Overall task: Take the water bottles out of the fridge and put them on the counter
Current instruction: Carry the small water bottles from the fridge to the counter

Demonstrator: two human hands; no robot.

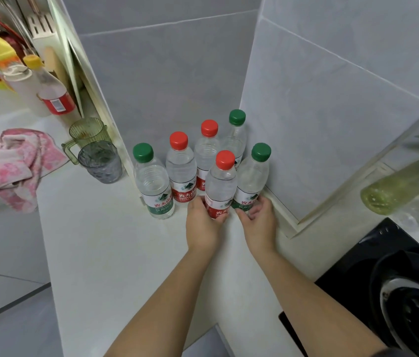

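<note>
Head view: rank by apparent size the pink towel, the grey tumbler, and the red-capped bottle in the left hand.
1. Pink towel, clearly the largest.
2. Red-capped bottle, held by the left hand.
3. Grey tumbler, shorter than the bottle but wider; the two are close, and the wide-angle lens makes this ranking unsure.

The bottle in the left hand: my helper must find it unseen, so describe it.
Find the tiled wall corner on the white counter where six water bottles stand. The left hand grips the red-capped bottle. It alone among the red caps stands in front, nearest the person.

Head view, steeply down and close over the counter (115,253) corner by tiled walls (177,81)
</note>
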